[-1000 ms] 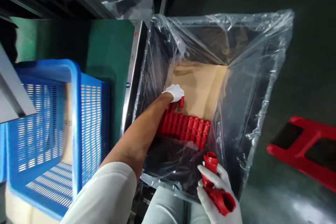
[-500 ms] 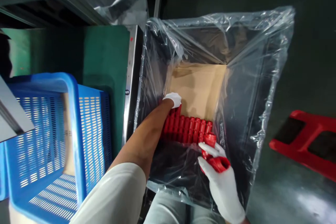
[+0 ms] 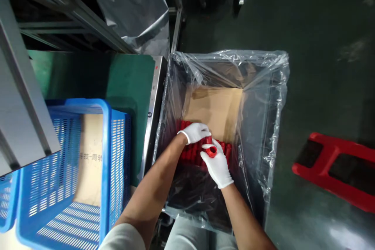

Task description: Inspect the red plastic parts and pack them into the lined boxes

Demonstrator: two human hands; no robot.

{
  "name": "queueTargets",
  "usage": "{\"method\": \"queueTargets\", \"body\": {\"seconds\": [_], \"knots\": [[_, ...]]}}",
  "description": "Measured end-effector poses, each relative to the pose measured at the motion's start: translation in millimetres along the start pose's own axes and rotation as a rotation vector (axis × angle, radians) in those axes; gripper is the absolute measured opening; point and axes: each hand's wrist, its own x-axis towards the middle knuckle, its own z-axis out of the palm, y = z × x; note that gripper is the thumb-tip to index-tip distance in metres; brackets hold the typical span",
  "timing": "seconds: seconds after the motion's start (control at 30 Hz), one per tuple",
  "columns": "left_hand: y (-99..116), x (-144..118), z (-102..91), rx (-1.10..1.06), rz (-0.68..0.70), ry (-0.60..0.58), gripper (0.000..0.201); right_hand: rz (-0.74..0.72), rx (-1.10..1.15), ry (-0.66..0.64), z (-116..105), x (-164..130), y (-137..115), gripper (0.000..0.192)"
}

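- The right hand [image 3: 218,166], in a white knit glove, is curled around a red plastic tube-shaped fitting [image 3: 211,150] with its open round end facing up, held low inside the box just above the packed row.
- The left hand [image 3: 195,132], also white-gloved, has its fingers bent down onto the row of red plastic fittings [image 3: 190,152]; whether it pinches one or only presses on them cannot be told.
- A second ago the right hand was up at the near edge of the liner with its fitting; now it has gone down to meet the left hand, so both work side by side at the row.
- The clear plastic bag liner [image 3: 272,97] drapes over the rim of the brown cardboard box [image 3: 218,107]; the fittings lie side by side along the near part of its floor, the far part bare cardboard.
- Left of the box stands a blue perforated plastic crate [image 3: 108,172] holding a sheet of printed cardboard [image 3: 90,160], set on a green work surface [image 3: 123,82].
- A red plastic stool [image 3: 334,170] stands on the dark floor to the right.
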Motion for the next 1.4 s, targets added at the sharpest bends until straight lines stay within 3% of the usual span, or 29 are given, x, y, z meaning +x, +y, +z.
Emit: {"method": "queueTargets", "body": {"seconds": [0.2,0.3,0.5,0.87,1.03,1.13,1.23,1.4], "knots": [[-28,69,0.5,0.182,-0.031,-0.053,0.02,0.232,0.189,0.16,-15,12,18,0.04],[-40,85,10.8,0.258,-0.055,-0.112,0.021,0.284,0.247,0.2,-16,15,19,0.045],[-49,83,12.4,0.357,-0.074,-0.196,0.023,0.359,0.286,0.249,-16,18,22,0.047],[-35,86,6.5,0.378,-0.1,-0.256,0.022,0.214,0.147,0.191,-11,20,27,0.031],[-40,85,5.7,0.292,-0.142,-0.203,0.022,0.127,0.019,0.197,-5,45,26,0.026],[-38,80,2.3,0.208,-0.161,-0.1,0.024,0.087,-0.051,0.202,1,61,20,0.023],[-25,71,0.6,0.104,-0.091,0.004,0.028,0.066,-0.096,0.208,7,68,14,0.021],[-5,64,3.1,0.016,0.025,-0.061,0.022,0.051,-0.074,0.188,14,64,13,0.027]]}}
